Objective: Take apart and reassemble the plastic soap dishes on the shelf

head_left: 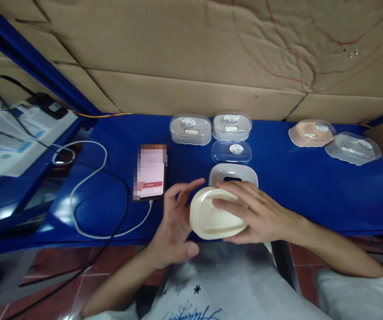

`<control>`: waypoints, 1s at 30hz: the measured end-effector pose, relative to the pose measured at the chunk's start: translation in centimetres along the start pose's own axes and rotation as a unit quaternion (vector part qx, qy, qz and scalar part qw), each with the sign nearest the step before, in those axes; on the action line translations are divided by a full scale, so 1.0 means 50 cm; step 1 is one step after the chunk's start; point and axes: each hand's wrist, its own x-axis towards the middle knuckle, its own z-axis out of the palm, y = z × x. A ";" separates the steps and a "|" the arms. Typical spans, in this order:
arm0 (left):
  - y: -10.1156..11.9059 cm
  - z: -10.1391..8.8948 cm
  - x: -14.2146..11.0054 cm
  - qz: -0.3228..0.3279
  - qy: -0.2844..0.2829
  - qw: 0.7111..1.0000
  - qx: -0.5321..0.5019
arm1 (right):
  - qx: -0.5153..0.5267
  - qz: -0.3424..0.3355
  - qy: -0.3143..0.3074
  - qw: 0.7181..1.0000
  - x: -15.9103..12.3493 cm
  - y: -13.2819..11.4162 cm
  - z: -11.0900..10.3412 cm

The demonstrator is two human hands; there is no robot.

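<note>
Right hand [261,214] holds cream dish [207,218] (left hand [174,229] beside)

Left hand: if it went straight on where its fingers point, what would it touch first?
The left hand would likely meet the pale piece just beyond the cream dish held in the right hand; depth is unclear, so the cream dish might come first.

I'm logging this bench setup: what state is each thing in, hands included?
Left hand: open, fingers spread
Right hand: gripping the cream oval dish
Cream oval dish: held, tilted
Phone: screen lit, cable plugged in
Back-left box: lidded
Back-middle box: lidded
Peach box: lidded
Far-right pale box: lidded
Clear labelled lid: off, lying on the blue table
Pale oval piece: partly hidden
</note>
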 end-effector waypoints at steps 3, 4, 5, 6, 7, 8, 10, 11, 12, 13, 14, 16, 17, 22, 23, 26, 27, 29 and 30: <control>-0.014 0.026 0.011 -0.179 0.061 0.969 -0.160 | -0.002 -0.006 0.012 1.000 0.007 0.015 0.002; -0.014 0.027 0.014 -0.211 0.083 0.955 -0.193 | 0.007 -0.004 0.010 1.000 0.006 0.024 -0.003; -0.010 0.025 0.017 -0.221 0.109 0.944 -0.219 | 0.016 0.004 0.012 1.000 0.004 0.035 -0.011; -0.005 0.020 0.018 -0.211 0.139 0.938 -0.238 | 0.023 0.021 0.019 0.999 0.001 0.047 -0.021; 0.003 0.013 0.019 -0.187 0.169 0.935 -0.251 | 0.025 0.043 0.031 0.998 -0.004 0.058 -0.030; 0.012 0.005 0.019 -0.155 0.200 0.933 -0.257 | 0.020 0.067 0.041 0.997 -0.010 0.069 -0.038; 0.031 -0.008 0.018 -0.086 0.256 0.930 -0.248 | -0.007 0.093 0.036 0.995 -0.019 0.084 -0.042; 0.039 -0.012 0.018 -0.060 0.277 0.928 -0.241 | -0.026 0.092 0.020 0.995 -0.021 0.088 -0.038; 0.045 -0.013 0.018 -0.040 0.292 0.926 -0.235 | -0.046 0.082 -0.001 0.996 -0.022 0.091 -0.031; 0.049 -0.012 0.019 -0.029 0.301 0.925 -0.231 | -0.065 0.069 -0.022 0.995 -0.021 0.091 -0.022; 0.052 -0.010 0.020 -0.023 0.306 0.923 -0.231 | -0.083 0.055 -0.037 0.994 -0.020 0.090 -0.013; 0.051 -0.004 0.025 -0.023 0.308 0.921 -0.236 | -0.109 0.041 -0.038 0.993 -0.016 0.087 -0.002; 0.050 -0.002 0.027 -0.026 0.307 0.921 -0.238 | -0.113 0.044 -0.027 0.992 -0.015 0.085 -0.001; 0.039 0.001 0.033 -0.040 0.288 0.928 -0.235 | -0.092 0.111 0.106 0.984 -0.021 0.081 -0.035; 0.036 0.002 0.033 -0.050 0.278 0.930 -0.235 | -0.090 0.114 0.130 0.981 -0.021 0.078 -0.040; 0.024 0.012 0.034 -0.104 0.239 0.934 -0.244 | -0.086 0.068 0.140 0.984 -0.015 0.062 -0.038; 0.018 0.017 0.034 -0.125 0.229 0.934 -0.246 | -0.085 0.044 0.130 0.987 -0.011 0.055 -0.031; 0.004 0.027 0.035 -0.157 0.217 0.931 -0.247 | -0.086 0.002 0.116 0.990 0.000 0.040 -0.013; -0.004 0.031 0.035 -0.164 0.215 0.931 -0.245 | -0.087 -0.012 0.115 0.989 0.005 0.033 -0.003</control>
